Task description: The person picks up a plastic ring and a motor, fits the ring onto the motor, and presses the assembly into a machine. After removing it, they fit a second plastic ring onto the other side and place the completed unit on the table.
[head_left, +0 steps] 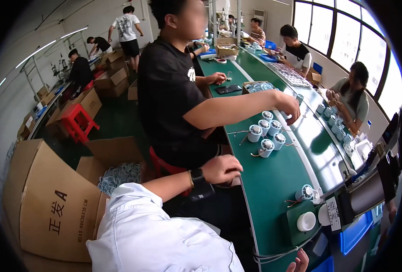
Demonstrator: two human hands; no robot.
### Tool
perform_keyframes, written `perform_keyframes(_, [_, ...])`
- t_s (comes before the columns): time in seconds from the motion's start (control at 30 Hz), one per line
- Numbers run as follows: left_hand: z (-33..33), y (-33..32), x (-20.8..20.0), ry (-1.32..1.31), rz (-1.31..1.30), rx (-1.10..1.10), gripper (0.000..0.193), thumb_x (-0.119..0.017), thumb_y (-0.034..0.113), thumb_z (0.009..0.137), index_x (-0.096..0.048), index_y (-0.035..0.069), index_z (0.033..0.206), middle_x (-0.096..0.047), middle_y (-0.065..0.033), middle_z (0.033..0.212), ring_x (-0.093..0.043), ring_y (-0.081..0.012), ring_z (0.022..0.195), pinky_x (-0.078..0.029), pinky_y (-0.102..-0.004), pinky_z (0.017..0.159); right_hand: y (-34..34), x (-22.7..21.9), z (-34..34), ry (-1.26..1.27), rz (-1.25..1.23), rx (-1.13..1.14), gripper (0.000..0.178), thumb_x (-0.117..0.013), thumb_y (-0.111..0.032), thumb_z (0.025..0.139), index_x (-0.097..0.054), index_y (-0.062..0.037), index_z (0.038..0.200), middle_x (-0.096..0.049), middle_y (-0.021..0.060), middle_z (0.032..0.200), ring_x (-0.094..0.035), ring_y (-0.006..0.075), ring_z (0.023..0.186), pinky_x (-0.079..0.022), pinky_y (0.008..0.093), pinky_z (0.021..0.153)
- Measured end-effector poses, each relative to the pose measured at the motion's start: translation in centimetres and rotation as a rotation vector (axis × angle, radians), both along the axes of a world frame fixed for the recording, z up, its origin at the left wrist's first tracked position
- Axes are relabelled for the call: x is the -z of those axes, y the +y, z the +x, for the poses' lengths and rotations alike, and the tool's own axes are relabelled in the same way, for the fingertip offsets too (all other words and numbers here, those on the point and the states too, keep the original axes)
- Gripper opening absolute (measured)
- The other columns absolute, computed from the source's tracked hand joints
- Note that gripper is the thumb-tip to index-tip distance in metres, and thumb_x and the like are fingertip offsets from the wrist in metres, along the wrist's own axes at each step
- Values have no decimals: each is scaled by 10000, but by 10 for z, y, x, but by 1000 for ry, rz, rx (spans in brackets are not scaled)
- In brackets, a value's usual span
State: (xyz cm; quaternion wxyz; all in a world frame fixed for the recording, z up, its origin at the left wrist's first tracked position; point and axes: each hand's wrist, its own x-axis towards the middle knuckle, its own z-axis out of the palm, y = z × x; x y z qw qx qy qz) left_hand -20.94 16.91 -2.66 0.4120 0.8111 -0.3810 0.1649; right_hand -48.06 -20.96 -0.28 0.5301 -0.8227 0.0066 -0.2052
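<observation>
Hovering by the near edge of the counter (276,177), your left hand (221,169) is half open, its fingers loosely bent, with nothing visible in it. You wear a dark wristband (196,177) there, below a pale sleeve (137,199). Your right hand (299,261) shows only as a few curled fingers at the lower edge, so you cannot tell whether it grips anything. Nearest to it are a grey cable (273,257) along the counter's end and a green block (294,232) bearing a white round cup (306,222). Just beyond that block, a single pale blue motor (306,192) stands upright on the counter, its reddish wires trailing to the left. To the right of the cup, a machine (369,195) with a grey cylinder leans in at a slant, and a blue tray (356,233) lies below it.

Farther up the counter, six similar motors stand in a close cluster (266,148), wires splayed outward. A co-worker in black (169,90), seated to your left, stretches an arm across, and that co-worker's hand (288,106) hangs near the cluster's far side. On your left, an open cardboard box (51,181) stands near a heap of pale blue looped parts (119,177).
</observation>
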Motion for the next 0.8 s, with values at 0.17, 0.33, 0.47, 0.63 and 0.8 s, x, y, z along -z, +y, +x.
perform_keyframes(0.17, [-32, 164, -10, 8, -165, -741, 81, -669, 97, 909, -701, 34, 948, -673, -37, 847, -623, -130, 756, -506, -266, 677, -2, 10, 0, -7, 135, 3, 399, -539, -270, 1029, -527, -2, 1324, -598, 118, 1235, -571, 179, 989, -461, 291, 875])
perform_keyframes(0.33, [-77, 363, 28, 259, -671, -1254, 218, -647, 297, 939, -695, 116, 1051, -692, -6, 897, -606, -106, 747, -475, -249, 654, 32, -3, 31, -77, 120, -109, 392, -530, -279, 1033, -538, 10, 1298, -604, 124, 1221, -575, 188, 994, -463, 300, 877])
perform_keyframes(0.47, [-117, 421, 124, 663, -777, -1509, 342, -624, 409, 922, -639, 148, 1142, -682, 3, 978, -600, -117, 795, -469, -314, 672, 71, -14, 55, -59, -26, -188, 385, -531, -276, 1032, -549, 29, 1268, -608, 132, 1213, -583, 204, 986, -466, 315, 880])
perform_keyframes(0.63, [-177, 480, 289, 1084, -924, -1399, 327, -571, 395, 938, -625, 145, 1142, -663, -10, 992, -602, -143, 841, -473, -364, 684, 129, -15, 101, 37, -129, -300, 370, -546, -269, 1024, -567, 27, 1244, -607, 149, 1226, -589, 238, 1006, -466, 345, 893])
perform_keyframes(0.8, [-164, 470, 440, 1333, -670, -1397, 355, -632, 368, 896, -625, 111, 1140, -674, -60, 974, -614, -189, 786, -487, -370, 669, 188, -8, 158, 110, -620, -194, 358, -571, -265, 1008, -586, 10, 1237, -597, 183, 1200, -579, 308, 1040, -458, 400, 916])
